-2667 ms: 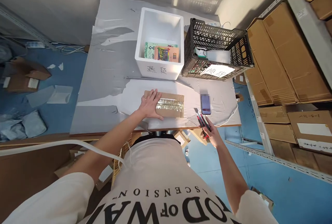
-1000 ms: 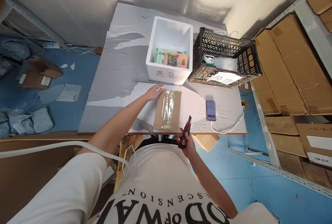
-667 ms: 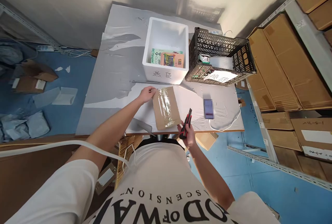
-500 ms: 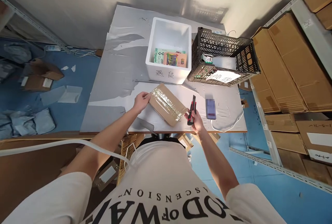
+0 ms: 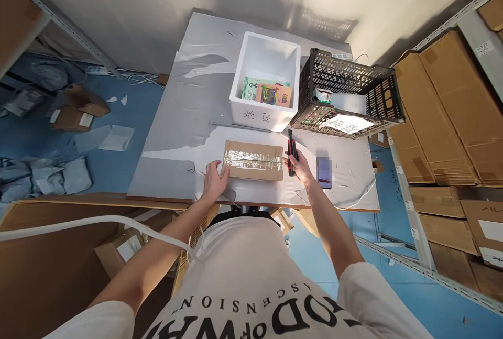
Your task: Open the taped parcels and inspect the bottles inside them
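Note:
A flat cardboard box (image 5: 253,170) with clear shiny tape along its top lies before me, its long side parallel to the table's front edge. My left hand (image 5: 214,182) grips its left end, thumb near the front corner. Just past the right end, my right hand (image 5: 302,168) is closed around a red and black box cutter (image 5: 291,154) that points away from me. Some fingers of that hand reach toward the box's right edge; whether they touch it is hard to tell.
Behind the box stands a white foam bin (image 5: 264,118) with colourful packets inside. Beside it is a black plastic crate (image 5: 349,74) bearing a paper label. A phone (image 5: 324,171) lies on the table (image 5: 168,134) at right. Shelves of cartons (image 5: 451,113) line the right side.
The box, slanted before, has turned level with the table's front edge. My left hand has moved down toward its front left corner. The box cutter remains in my right hand.

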The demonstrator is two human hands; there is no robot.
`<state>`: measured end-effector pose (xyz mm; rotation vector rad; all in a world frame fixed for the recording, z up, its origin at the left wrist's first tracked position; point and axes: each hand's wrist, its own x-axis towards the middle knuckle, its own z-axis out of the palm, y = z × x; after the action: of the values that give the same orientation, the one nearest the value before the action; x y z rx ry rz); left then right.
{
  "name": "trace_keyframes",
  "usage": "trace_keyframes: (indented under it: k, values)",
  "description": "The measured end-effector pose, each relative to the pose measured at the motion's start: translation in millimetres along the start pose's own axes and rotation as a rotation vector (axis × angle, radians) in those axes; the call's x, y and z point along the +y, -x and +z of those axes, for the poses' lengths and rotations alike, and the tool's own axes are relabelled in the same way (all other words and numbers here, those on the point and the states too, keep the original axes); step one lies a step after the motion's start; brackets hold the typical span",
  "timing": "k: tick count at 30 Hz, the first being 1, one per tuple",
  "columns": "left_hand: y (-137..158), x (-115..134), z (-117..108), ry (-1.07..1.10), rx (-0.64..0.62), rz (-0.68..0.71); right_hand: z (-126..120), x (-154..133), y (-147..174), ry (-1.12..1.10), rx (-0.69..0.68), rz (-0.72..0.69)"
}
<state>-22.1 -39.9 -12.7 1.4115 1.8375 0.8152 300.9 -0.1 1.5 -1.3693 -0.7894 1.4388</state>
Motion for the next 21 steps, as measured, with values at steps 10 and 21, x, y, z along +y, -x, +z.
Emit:
trace_keyframes:
  k: [10,21]
  values:
    - [-36.1,54.7,14.7,-0.524,-0.409,0.552,-32.3,25.8,76.3,0.104,-0.036,0.111]
    - [-34.6,50.6,23.5,-0.55,-0.364,0.554,-44.7,3.1,76.8,0.199,-0.123,0.174]
